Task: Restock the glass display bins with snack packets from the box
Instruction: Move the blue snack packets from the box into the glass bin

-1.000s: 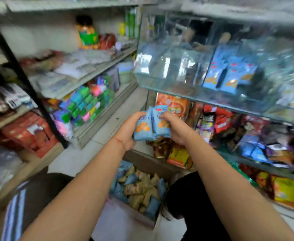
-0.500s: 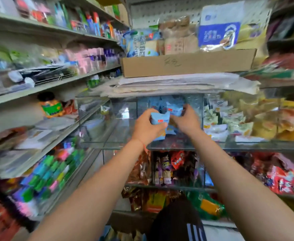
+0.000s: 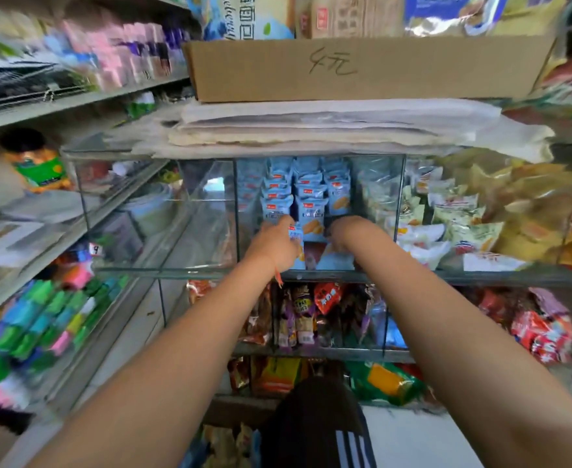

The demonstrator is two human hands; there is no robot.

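Both hands are in the middle glass bin (image 3: 235,214) now. The left hand (image 3: 273,243) holds a blue packet (image 3: 310,228) at the front of the rows, fingers curled on it. The right hand (image 3: 354,233) is down at the bin floor just at three o'clock of that packet, its fingers hidden behind the wrist, so I cannot tell whether it grips anything or only steadies.

To do this well, I reckon the packet wants standing upright, label forward, tucked snug against the front packet of the blue rows (image 3: 306,187) at twelve o'clock, with the right hand bracing the row so nothing topples back.

Around them: the bin at nine o'clock (image 3: 136,211) looks bare of packets, the one at three o'clock holds white and green packets (image 3: 446,214). Overhead at twelve sits a cardboard box (image 3: 362,67) on a stack of folded paper (image 3: 328,126), leaving a low opening, so the wrists must stay flat. The glass dividers crowd each elbow. The supply box (image 3: 224,444) shows at six o'clock, by the knee.
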